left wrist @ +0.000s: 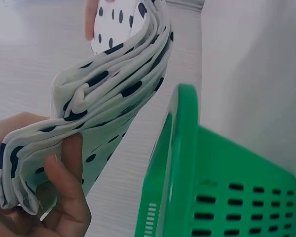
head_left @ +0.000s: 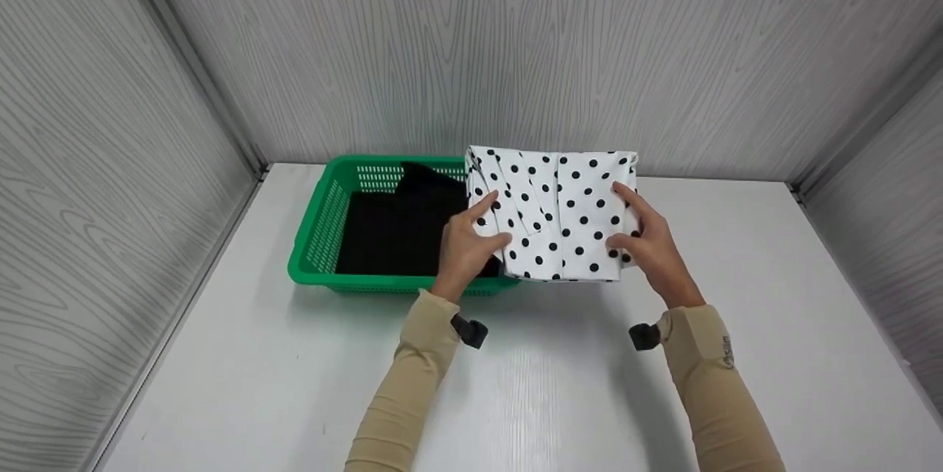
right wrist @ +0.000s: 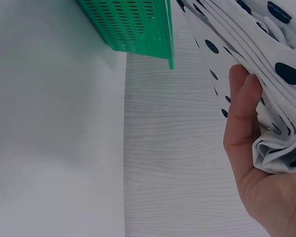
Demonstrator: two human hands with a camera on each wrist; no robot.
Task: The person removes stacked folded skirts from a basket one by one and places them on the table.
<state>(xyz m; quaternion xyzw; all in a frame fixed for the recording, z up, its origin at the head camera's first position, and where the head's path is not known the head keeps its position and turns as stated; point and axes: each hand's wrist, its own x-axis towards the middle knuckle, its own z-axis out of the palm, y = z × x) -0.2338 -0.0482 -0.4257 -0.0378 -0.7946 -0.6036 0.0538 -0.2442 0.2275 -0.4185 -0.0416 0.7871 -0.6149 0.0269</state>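
Observation:
A folded white cloth with black polka dots (head_left: 560, 214) is held up off the white table, partly over the right end of a green plastic basket (head_left: 313, 236). My left hand (head_left: 465, 244) grips its left edge, thumb on top and fingers underneath. My right hand (head_left: 648, 240) grips the right edge the same way. In the left wrist view the folded layers of the cloth (left wrist: 103, 94) lie between my thumb and fingers (left wrist: 69, 182), beside the basket rim (left wrist: 180, 148). In the right wrist view my fingers (right wrist: 244, 113) curl under the cloth (right wrist: 266, 79).
A dark black garment (head_left: 401, 222) lies inside the basket. The basket (right wrist: 133, 24) stands at the back left of the white table (head_left: 560, 398). Grey wood-grain walls enclose the table on the left, back and right.

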